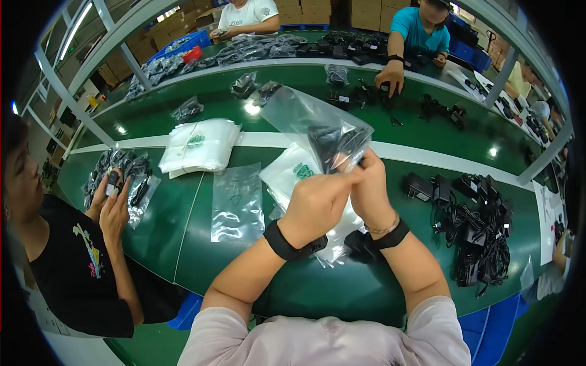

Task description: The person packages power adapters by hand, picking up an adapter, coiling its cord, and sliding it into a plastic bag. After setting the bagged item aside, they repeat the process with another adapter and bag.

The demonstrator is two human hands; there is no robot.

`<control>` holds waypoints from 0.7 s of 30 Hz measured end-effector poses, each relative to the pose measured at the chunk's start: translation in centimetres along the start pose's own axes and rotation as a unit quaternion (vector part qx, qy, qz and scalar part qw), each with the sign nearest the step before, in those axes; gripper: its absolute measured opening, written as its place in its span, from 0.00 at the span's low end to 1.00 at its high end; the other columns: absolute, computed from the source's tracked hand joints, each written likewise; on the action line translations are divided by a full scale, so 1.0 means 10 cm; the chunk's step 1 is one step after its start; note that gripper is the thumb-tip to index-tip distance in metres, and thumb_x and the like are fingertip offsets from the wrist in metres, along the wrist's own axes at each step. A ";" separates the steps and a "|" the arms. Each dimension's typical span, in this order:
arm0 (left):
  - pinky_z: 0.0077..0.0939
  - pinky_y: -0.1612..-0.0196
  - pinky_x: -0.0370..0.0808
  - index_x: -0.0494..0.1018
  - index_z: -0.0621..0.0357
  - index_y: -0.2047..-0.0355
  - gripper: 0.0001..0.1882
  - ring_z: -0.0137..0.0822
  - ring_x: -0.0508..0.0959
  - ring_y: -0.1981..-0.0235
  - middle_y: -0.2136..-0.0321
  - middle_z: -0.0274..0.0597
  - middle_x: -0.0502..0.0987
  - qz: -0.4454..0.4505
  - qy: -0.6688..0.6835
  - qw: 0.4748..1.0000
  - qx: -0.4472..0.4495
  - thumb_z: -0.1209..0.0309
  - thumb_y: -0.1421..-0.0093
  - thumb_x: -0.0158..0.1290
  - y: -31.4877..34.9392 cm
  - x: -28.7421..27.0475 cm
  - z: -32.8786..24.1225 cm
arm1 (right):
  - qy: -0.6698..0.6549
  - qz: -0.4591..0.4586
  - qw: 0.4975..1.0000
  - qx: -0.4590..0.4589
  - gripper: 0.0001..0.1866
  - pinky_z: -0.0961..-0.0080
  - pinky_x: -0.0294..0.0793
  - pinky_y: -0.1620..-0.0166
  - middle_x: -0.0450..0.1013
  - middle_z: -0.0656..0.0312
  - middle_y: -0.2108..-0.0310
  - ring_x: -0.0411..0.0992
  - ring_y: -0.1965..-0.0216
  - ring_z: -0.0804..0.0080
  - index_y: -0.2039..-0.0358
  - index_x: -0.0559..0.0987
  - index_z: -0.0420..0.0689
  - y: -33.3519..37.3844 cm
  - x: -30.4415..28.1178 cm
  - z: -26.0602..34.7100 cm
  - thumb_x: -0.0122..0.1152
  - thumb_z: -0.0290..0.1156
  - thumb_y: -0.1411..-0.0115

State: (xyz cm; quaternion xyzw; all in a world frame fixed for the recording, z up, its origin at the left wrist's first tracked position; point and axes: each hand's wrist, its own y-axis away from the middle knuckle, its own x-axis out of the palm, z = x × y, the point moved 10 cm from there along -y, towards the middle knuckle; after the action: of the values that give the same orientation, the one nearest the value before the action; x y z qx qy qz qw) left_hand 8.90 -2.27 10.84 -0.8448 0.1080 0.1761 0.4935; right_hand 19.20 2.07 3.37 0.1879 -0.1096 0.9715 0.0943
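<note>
A clear plastic bag (293, 113) with a black power adapter (332, 141) inside is held up in front of me. My right hand (371, 186) is closed on the bag's near right edge. My left hand (318, 200) is curled, its fingertips pinched at the same edge, against the right hand. Beneath my hands lies a spread stack of plastic bags (282, 172) with a green mark. Another black adapter (361, 247) sits under my right wrist. A single flat clear bag (237, 210) lies left of my left hand.
A tied bundle of bags (201, 145) stands at left, a heap of corded adapters (479, 226) at right. Across the conveyor (458, 137), a person's hand (390, 78) touches an adapter. A co-worker at left holds a black item (113, 178). Bagged adapters (256, 49) pile up beyond.
</note>
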 end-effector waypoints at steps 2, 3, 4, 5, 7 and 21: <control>0.24 0.81 0.68 0.75 0.59 0.72 0.08 0.40 0.73 0.84 0.82 0.44 0.74 -0.028 -0.020 0.997 0.069 0.82 0.53 0.52 0.02 -0.06 -0.15 | 0.157 0.026 0.976 -0.150 0.13 0.77 0.69 0.68 0.72 0.63 0.67 0.69 0.72 0.75 0.60 0.72 0.39 0.04 0.07 0.27 0.56 0.23 0.48; 0.24 0.81 0.68 0.75 0.59 0.72 0.08 0.40 0.73 0.84 0.82 0.44 0.74 -0.030 -0.021 0.997 0.069 0.82 0.53 0.52 0.01 -0.07 -0.14 | 0.305 0.050 0.905 -0.292 0.15 0.77 0.70 0.68 0.72 0.60 0.65 0.69 0.71 0.73 0.59 0.72 0.39 0.17 0.22 0.48 0.57 0.23 0.49; 0.24 0.81 0.67 0.75 0.59 0.72 0.08 0.40 0.72 0.85 0.83 0.43 0.72 -0.025 -0.028 0.996 0.083 0.83 0.54 0.52 0.03 -0.08 -0.16 | 0.438 0.074 0.792 -0.418 0.17 0.76 0.70 0.67 0.72 0.57 0.63 0.70 0.71 0.71 0.57 0.71 0.38 0.36 0.41 0.57 0.57 0.22 0.50; 0.25 0.82 0.67 0.75 0.58 0.72 0.08 0.39 0.71 0.86 0.85 0.42 0.71 -0.021 -0.035 0.995 0.096 0.83 0.54 0.52 0.04 -0.09 -0.19 | 0.437 0.078 0.793 -0.418 0.17 0.76 0.70 0.67 0.72 0.57 0.63 0.70 0.71 0.71 0.57 0.71 0.38 0.36 0.40 0.57 0.57 0.22 0.50; 0.25 0.82 0.66 0.74 0.58 0.73 0.09 0.39 0.69 0.86 0.86 0.40 0.69 -0.018 -0.044 0.993 0.106 0.84 0.54 0.52 0.08 -0.11 -0.22 | 0.451 0.126 0.796 -0.383 0.21 0.75 0.70 0.66 0.72 0.54 0.61 0.70 0.69 0.64 0.54 0.70 0.38 0.32 0.43 0.48 0.58 0.24 0.51; 0.27 0.80 0.68 0.72 0.57 0.75 0.09 0.41 0.72 0.82 0.83 0.40 0.72 0.014 0.007 0.995 0.099 0.84 0.58 0.53 0.07 0.05 -0.36 | 0.334 0.278 0.854 -0.286 0.34 0.77 0.69 0.60 0.72 0.53 0.61 0.71 0.67 0.70 0.44 0.61 0.38 0.28 0.56 0.36 0.60 0.30 0.51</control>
State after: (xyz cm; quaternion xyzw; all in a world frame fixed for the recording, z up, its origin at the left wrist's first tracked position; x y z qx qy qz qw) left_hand 9.83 -5.72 11.69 -0.7914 0.1405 0.1658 0.5714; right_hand 14.66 -0.68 8.29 -0.2217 -0.3919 0.8873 -0.0993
